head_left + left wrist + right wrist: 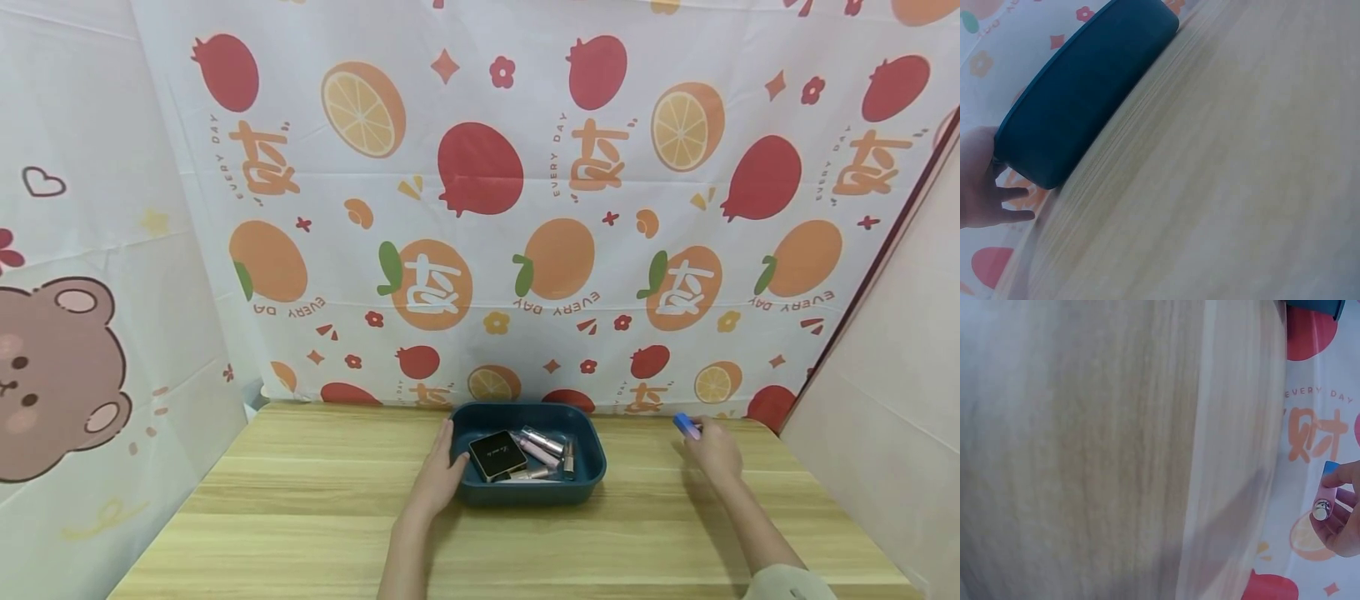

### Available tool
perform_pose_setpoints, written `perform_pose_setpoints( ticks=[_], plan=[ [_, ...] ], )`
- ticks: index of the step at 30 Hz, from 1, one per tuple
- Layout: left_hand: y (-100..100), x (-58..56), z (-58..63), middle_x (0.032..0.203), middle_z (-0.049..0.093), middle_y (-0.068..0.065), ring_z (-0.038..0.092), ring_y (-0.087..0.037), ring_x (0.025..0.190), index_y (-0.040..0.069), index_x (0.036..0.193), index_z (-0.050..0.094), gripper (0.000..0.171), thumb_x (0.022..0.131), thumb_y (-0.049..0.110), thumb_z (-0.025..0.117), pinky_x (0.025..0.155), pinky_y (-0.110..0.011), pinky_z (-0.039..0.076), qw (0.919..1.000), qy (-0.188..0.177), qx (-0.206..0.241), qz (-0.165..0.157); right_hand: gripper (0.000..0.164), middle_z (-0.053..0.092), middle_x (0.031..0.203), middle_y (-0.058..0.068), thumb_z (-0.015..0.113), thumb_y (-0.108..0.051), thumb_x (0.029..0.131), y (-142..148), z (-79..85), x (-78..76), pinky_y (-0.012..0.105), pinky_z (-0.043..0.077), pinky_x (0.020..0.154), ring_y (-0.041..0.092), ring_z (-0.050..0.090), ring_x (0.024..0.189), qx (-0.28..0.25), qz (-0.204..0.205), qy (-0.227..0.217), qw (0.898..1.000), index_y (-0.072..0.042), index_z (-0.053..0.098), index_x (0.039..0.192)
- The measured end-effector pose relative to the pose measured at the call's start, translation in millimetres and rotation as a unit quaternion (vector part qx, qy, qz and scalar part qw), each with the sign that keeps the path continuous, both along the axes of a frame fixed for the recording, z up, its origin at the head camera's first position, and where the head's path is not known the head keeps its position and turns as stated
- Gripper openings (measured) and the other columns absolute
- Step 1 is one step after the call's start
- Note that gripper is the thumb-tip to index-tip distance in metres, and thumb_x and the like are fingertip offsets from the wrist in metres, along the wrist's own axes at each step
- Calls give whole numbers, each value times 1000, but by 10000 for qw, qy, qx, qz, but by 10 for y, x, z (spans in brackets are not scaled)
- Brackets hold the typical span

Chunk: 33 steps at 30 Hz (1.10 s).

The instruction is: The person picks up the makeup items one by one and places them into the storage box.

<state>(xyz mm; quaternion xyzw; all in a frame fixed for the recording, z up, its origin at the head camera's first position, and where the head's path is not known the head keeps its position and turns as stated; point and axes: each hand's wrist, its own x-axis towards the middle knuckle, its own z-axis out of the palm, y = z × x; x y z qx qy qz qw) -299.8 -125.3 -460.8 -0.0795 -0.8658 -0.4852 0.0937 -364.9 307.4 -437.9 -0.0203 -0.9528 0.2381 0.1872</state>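
Note:
A dark teal plastic bin (pixel 525 496) stands on the table near its far edge. In it lie a square black compact case (pixel 497 455) and several lipstick-like tubes (pixel 542 448). My left hand (pixel 437 475) holds the bin's left rim, the thumb over the edge and the fingers along the outside wall; the left wrist view shows two fingers stretched out beyond the wall. To the right of the bin, my right hand (pixel 715 454) pinches a small blue-and-pink lipstick tube (pixel 1324 492) above the table. Its round metallic end faces the right wrist camera.
The wood-grain table (pixel 300 500) spreads under both arms. Behind it hangs a white fruit-print curtain (pixel 480 350) close to the far edge. A bear-print sheet (pixel 172 350) hangs on the left, and a plain pale sheet (pixel 885 417) on the right.

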Motion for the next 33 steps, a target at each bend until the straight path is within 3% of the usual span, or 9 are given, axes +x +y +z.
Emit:
perform_pose_setpoints(
  ticks=[23, 33],
  plan=[
    [-11, -12, 16, 149, 10, -21, 12, -37, 134, -6, 143, 16, 60, 95, 13, 46, 106, -50, 14, 10000, -42, -11, -23, 37, 57, 97, 32, 60, -3, 76, -194, 191, 81, 54, 46, 69, 46, 56, 83, 180, 189, 51, 9996, 12, 55, 109],
    [-5, -7, 16, 149, 10, -22, 12, -38, 134, -7, 143, 16, 60, 95, 13, 46, 106, -51, 14, 10000, 27, 10, -46, 35, 59, 94, 30, 60, -2, 75, -223, 176, 87, 52, 47, 67, 42, 57, 80, 126, 316, 148, 9993, 12, 56, 106]
  ],
)
